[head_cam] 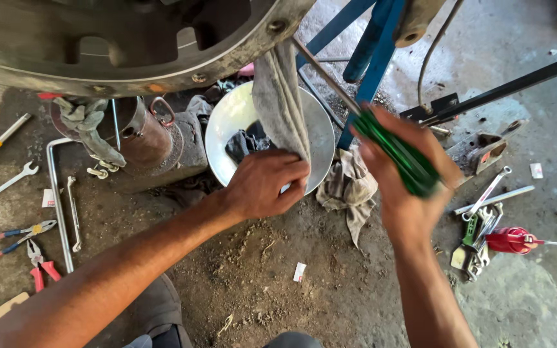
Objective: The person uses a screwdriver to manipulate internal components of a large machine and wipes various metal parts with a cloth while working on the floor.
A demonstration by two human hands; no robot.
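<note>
My left hand (265,182) grips the lower end of a grey rag (280,96) that hangs from the rim of a large round metal housing (124,45) at the top. My right hand (407,174) is closed around the green handle of a long screwdriver (394,151); its steel shaft runs up and left toward the rag and the housing's edge. Behind the rag a shiny metal bowl (227,129) with a dark cloth in it rests on the dirt floor.
Wrenches (6,183), pliers with red handles (39,263), a bent steel bar (56,200) and a brown metal can (146,135) lie on the left. A blue stand (372,58), a dirty cloth (351,187), loose tools (481,225) and a red screwdriver (514,240) are on the right.
</note>
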